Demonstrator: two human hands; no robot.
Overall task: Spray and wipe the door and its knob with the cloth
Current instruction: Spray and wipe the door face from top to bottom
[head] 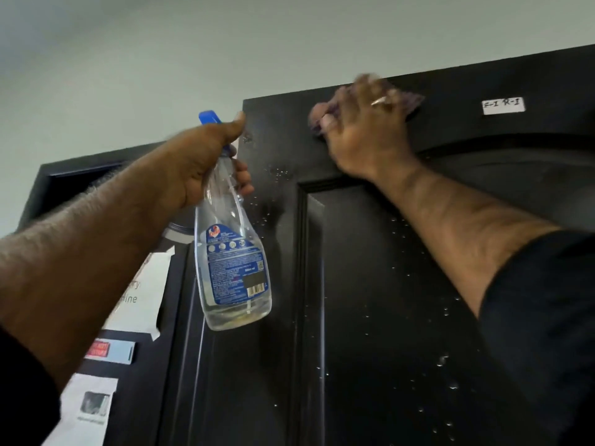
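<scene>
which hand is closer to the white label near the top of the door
Right. The right hand presses the cloth on the door just left of the white label; the left hand grips the spray bottle farther left.

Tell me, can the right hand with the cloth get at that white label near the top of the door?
Probably yes. The right hand presses the cloth just left of the white label, with only bare door between them.

Black sleeves (547,300) on both arms; ring (380,100) on right hand (367,130)
</scene>
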